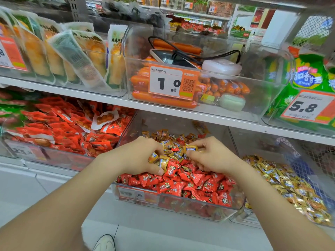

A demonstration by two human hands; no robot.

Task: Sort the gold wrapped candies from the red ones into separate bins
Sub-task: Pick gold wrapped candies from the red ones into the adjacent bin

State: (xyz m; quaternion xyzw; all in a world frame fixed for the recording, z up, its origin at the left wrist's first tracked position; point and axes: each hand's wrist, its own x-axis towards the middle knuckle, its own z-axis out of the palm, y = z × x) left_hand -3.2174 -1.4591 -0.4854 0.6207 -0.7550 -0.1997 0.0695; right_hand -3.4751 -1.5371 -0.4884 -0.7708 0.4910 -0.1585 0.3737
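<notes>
Left hand (pixel 143 157) and right hand (pixel 211 156) inside clear plastic bin (pixel 237 205), each pinching gold foil-wrapped candies (pixel 190 148); red wrapped candies (pixel 190 185) fill bin front. Risk: overfull grips spill gold among red.

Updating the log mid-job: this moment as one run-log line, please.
step: picking gold from mixed bin | left hand: grips gold candies | right hand: pinches gold candy | red candies: fill bin front | gold bin: to the right
</notes>
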